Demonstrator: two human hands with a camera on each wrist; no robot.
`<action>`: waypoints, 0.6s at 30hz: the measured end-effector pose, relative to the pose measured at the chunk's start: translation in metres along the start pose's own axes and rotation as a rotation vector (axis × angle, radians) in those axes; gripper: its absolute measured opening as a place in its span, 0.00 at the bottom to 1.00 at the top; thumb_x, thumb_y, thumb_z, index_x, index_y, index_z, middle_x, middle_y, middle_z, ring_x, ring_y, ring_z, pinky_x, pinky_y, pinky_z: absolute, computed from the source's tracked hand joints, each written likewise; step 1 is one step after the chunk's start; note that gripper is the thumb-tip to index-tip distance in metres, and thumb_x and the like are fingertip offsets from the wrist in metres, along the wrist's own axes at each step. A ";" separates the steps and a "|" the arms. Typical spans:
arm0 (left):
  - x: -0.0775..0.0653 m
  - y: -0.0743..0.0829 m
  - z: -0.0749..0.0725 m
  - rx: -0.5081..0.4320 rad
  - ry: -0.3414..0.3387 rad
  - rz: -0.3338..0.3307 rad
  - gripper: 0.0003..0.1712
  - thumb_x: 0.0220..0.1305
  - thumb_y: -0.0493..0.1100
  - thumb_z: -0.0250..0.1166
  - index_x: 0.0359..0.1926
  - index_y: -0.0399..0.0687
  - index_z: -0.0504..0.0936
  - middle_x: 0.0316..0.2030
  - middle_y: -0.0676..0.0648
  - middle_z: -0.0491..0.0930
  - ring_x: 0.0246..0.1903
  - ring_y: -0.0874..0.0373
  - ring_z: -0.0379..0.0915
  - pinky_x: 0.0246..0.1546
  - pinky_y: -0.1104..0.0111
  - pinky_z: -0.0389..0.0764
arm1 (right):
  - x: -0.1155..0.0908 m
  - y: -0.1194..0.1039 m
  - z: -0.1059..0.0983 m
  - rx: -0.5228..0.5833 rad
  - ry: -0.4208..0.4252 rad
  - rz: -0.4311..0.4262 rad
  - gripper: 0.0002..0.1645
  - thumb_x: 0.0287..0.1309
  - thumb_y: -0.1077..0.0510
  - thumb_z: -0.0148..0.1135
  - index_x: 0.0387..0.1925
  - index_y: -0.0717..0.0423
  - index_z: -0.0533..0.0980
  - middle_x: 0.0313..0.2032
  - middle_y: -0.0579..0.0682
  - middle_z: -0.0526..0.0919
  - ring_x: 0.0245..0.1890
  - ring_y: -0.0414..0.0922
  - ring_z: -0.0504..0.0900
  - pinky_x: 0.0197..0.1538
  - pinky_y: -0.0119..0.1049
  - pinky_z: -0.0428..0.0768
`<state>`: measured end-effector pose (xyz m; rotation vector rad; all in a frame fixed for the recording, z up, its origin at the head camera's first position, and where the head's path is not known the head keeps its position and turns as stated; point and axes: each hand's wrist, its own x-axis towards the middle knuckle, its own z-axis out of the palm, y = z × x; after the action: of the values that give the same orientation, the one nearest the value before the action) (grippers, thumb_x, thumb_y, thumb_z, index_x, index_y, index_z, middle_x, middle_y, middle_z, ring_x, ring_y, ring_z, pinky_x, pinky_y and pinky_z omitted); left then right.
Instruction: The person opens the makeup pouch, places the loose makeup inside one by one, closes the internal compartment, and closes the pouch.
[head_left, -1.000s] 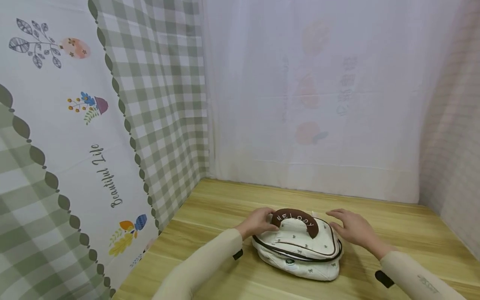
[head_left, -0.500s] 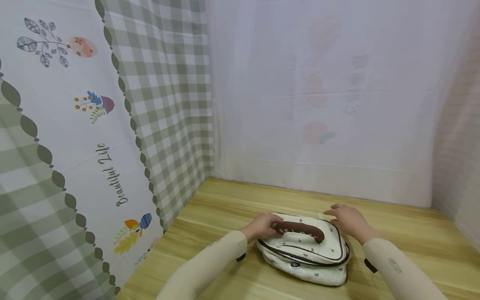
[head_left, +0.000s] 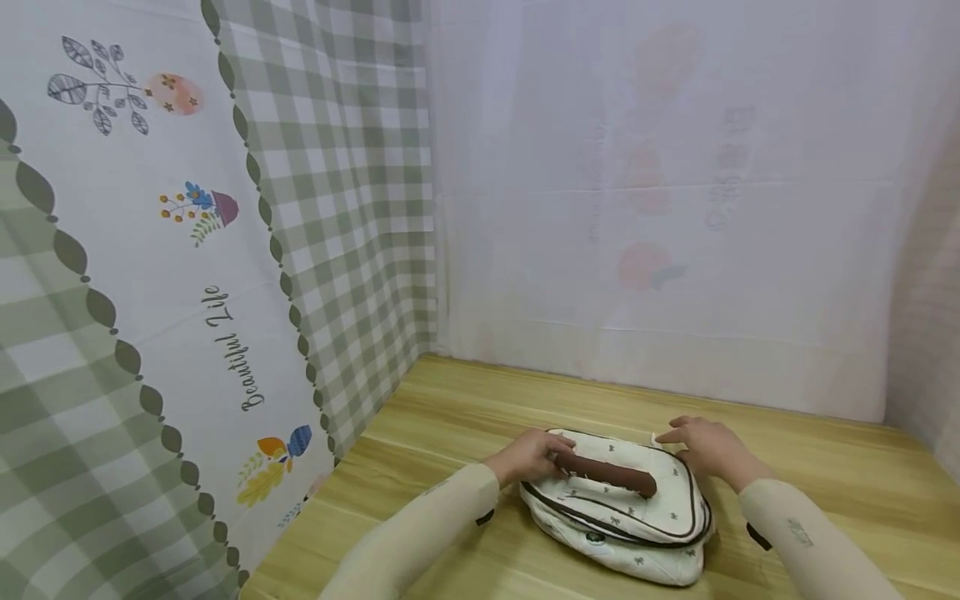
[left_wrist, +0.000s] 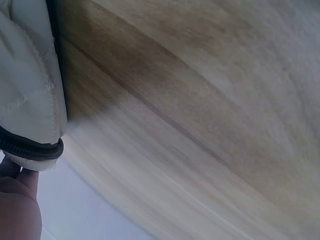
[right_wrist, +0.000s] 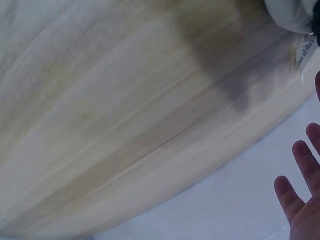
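A white quilted zip bag (head_left: pixel 652 454) with small dark bow prints lies on the wooden table, its dark zipper running round the lid. Its brown padded handle (head_left: pixel 607 475) lies low over the lid. My left hand (head_left: pixel 528 458) is at the handle's left end, fingers bent over the bag's back left corner; its grip is partly hidden. In the left wrist view, fingers (left_wrist: pixel 27 182) show right by the zipper (left_wrist: pixel 30 148). My right hand (head_left: pixel 712 450) is by the bag's back right corner, fingers spread, near a small printed white tag (right_wrist: pixel 306 50).
Wood-grain table (head_left: pixel 465 392) extends around the bag to the back and right. A green checked curtain (head_left: pixel 337 208) with printed plants hangs at the left. A pale sheet (head_left: pixel 525 250) closes the back, and another hanging cloth stands at the right.
The handle has tipped from a raised arch to lying low. My left fingers have followed it down at its left end. My right hand has moved in slightly at the back right corner.
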<state>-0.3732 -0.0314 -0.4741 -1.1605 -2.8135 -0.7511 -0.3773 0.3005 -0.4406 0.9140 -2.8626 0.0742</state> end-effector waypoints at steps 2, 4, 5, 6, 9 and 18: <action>0.001 0.000 0.001 0.006 -0.003 0.009 0.12 0.53 0.37 0.77 0.40 0.50 0.90 0.57 0.53 0.80 0.58 0.62 0.74 0.59 0.78 0.67 | 0.000 0.002 0.000 0.005 -0.031 -0.024 0.18 0.53 0.67 0.70 0.48 0.53 0.86 0.53 0.69 0.78 0.45 0.67 0.80 0.41 0.61 0.78; 0.002 0.000 0.002 0.016 -0.004 0.017 0.11 0.53 0.38 0.77 0.40 0.50 0.90 0.57 0.53 0.80 0.58 0.63 0.74 0.58 0.78 0.67 | 0.002 0.004 0.001 0.004 -0.055 -0.047 0.20 0.53 0.68 0.69 0.48 0.51 0.86 0.55 0.70 0.77 0.45 0.68 0.80 0.40 0.61 0.79; 0.002 0.000 0.003 0.015 -0.006 0.019 0.11 0.54 0.38 0.77 0.40 0.50 0.90 0.57 0.53 0.81 0.58 0.62 0.74 0.58 0.79 0.67 | 0.002 0.005 0.002 0.004 -0.068 -0.053 0.21 0.53 0.69 0.68 0.48 0.50 0.86 0.56 0.70 0.76 0.46 0.68 0.79 0.41 0.61 0.78; 0.002 0.001 0.003 0.022 -0.006 0.022 0.11 0.54 0.38 0.77 0.40 0.50 0.90 0.57 0.53 0.81 0.57 0.63 0.74 0.58 0.79 0.67 | 0.003 0.006 0.003 0.006 -0.080 -0.061 0.22 0.52 0.70 0.68 0.49 0.49 0.86 0.57 0.71 0.74 0.47 0.69 0.79 0.40 0.60 0.79; 0.002 0.002 0.004 0.059 -0.008 0.033 0.11 0.54 0.40 0.77 0.40 0.51 0.90 0.57 0.53 0.80 0.57 0.63 0.75 0.57 0.80 0.68 | 0.004 0.006 0.009 0.041 -0.120 -0.095 0.27 0.50 0.74 0.65 0.50 0.50 0.85 0.60 0.72 0.71 0.49 0.71 0.77 0.39 0.55 0.79; 0.002 -0.003 0.006 0.075 0.010 0.034 0.11 0.54 0.41 0.77 0.41 0.51 0.90 0.57 0.52 0.80 0.57 0.62 0.75 0.57 0.78 0.69 | 0.003 0.010 0.017 0.148 -0.073 -0.177 0.16 0.53 0.70 0.64 0.31 0.45 0.87 0.52 0.72 0.77 0.47 0.67 0.80 0.39 0.50 0.81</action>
<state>-0.3758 -0.0289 -0.4802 -1.1860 -2.7805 -0.6421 -0.3875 0.3056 -0.4569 1.2186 -2.8579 0.2415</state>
